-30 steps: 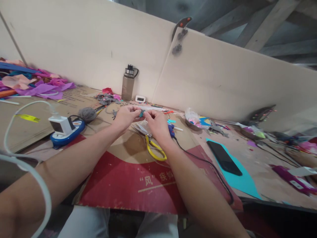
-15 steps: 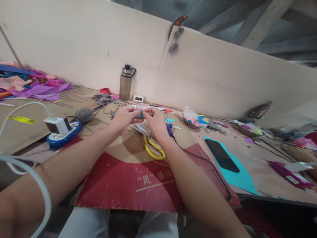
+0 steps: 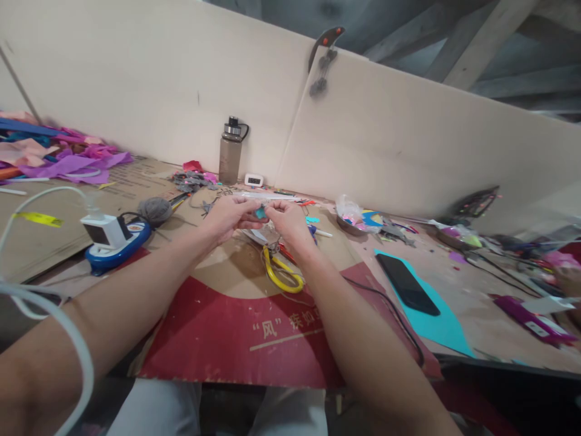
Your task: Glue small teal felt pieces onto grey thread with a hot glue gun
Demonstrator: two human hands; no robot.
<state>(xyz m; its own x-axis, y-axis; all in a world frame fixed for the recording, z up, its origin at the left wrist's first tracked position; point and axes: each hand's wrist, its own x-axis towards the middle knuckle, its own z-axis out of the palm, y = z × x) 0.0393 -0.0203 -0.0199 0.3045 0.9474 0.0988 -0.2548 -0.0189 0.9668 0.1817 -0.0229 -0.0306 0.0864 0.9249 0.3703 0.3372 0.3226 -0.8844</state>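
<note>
Between the fingertips of both hands is a small teal piece [image 3: 260, 213], too small and partly covered to tell its kind. My left hand [image 3: 231, 216] pinches it from the left. My right hand [image 3: 285, 218] closes on its right side with thumb and forefinger. Just below the hands lie yellow-handled scissors [image 3: 282, 275] on the cardboard, their blades pointing away from me. A blue tool [image 3: 312, 230], partly hidden behind my right wrist, lies close by, and a black cord [image 3: 385, 292] runs out from under that arm.
To the left stand a blue power strip [image 3: 118, 248] and a ball of grey yarn [image 3: 155, 210]. A bottle [image 3: 230, 154] and small digital clock [image 3: 253, 180] stand at the back wall. A phone [image 3: 406, 283] lies right on turquoise sheet; another person's hand [image 3: 569, 278] is at the far right.
My right hand has shifted slightly right and its grip has changed, so more of the teal piece shows. The left hand stays nearly in place.
</note>
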